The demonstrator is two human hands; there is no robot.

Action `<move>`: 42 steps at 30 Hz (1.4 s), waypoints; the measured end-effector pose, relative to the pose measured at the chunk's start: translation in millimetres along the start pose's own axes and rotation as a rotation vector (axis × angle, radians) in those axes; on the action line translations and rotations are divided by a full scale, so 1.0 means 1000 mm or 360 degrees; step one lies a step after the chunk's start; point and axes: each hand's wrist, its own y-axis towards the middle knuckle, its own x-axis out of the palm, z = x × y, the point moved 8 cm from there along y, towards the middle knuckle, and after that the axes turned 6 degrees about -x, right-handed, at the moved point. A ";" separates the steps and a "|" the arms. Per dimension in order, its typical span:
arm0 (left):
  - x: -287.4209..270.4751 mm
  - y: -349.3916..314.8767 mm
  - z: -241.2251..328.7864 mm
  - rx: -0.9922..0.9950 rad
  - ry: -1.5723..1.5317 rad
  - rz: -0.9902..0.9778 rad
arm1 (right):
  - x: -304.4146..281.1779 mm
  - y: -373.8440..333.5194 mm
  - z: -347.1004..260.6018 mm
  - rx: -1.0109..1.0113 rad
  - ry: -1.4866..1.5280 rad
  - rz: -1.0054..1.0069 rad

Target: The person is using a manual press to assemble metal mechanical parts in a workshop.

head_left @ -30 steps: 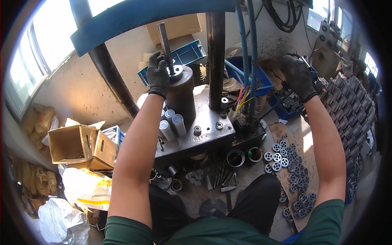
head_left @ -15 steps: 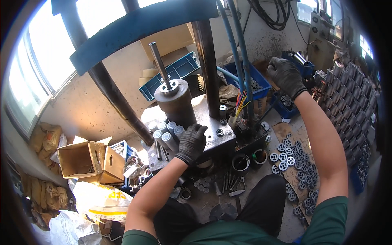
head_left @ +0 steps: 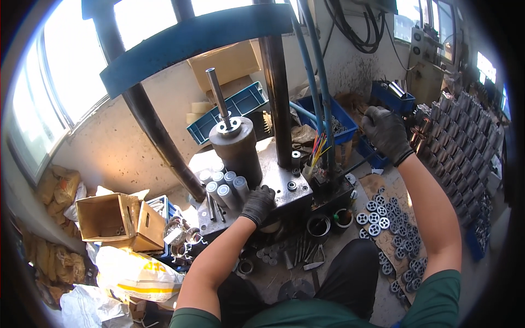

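My left hand, in a dark glove, lies with curled fingers at the front edge of the metal press table; what is beneath the fingers is hidden. Just left of it stand several grey capped cylinders. Behind them a thick dark steel cylinder bears a spoked metal disc on top, with a shiny rod standing up from it. My right hand, also gloved, is closed at the upper end of a dark lever beside the press.
A blue press crossbeam spans above, on dark columns. Many spoked discs lie on cardboard at right, before stacked dark tubes. Blue bins stand behind. An open carton and bags are at left.
My right hand has come down, and the dark lever has tilted lower with it. My left hand stays by the table edge. The whole view has shifted slightly.
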 end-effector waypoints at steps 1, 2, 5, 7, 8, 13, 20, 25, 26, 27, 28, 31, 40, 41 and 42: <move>0.005 -0.002 -0.002 -0.0003 -0.0001 0.0011 | -0.005 -0.013 -0.004 -0.0040 0.0014 -0.0003; 0.011 -0.007 -0.007 -0.0002 0.0013 0.0024 | -0.007 -0.028 -0.008 -0.0082 0.0040 -0.0007; 0.000 -0.015 -0.005 0.0033 -0.0015 0.0080 | -0.026 -0.089 -0.033 -0.0312 0.0069 -0.0058; -0.026 -0.023 -0.003 0.0001 -0.0090 0.0072 | -0.038 -0.125 -0.062 -0.0573 0.0044 -0.0025; -0.036 -0.026 0.001 -0.0006 -0.0075 0.0083 | -0.046 -0.136 -0.084 -0.0704 0.0002 -0.0037; -0.093 -0.037 -0.005 -0.0610 -0.1486 0.0320 | -0.029 -0.142 -0.140 -0.0829 0.0616 0.0108; -0.180 -0.018 -0.014 -0.0572 -0.2807 0.0181 | 0.061 -0.051 -0.198 -0.0682 0.1673 -0.0137; -0.186 -0.008 -0.056 -0.0614 -0.2683 0.0206 | 0.089 -0.017 -0.212 -0.0580 0.1883 0.0090; -0.182 -0.004 -0.065 -0.0668 -0.2667 0.0225 | 0.093 -0.014 -0.209 -0.0590 0.1844 0.0266; -0.181 0.004 -0.074 -0.0626 -0.2701 0.0306 | 0.103 -0.012 -0.202 -0.0474 0.1818 0.0309; -0.180 0.011 -0.094 -0.0658 -0.2583 0.0420 | 0.109 -0.007 -0.204 -0.0480 0.1839 0.0315; -0.177 0.033 -0.163 -0.0887 -0.1982 0.0924 | 0.124 0.008 -0.192 -0.0191 0.1902 0.0292; -0.161 0.117 -0.191 -0.1133 -0.1522 0.0801 | 0.185 0.026 -0.180 -0.0018 0.1855 0.0357; -0.161 0.118 -0.182 -0.1097 -0.1383 0.0763 | 0.191 0.027 -0.178 0.0015 0.1835 0.0356; -0.159 0.119 -0.175 -0.1096 -0.1388 0.0744 | 0.198 0.028 -0.177 0.0033 0.1829 0.0350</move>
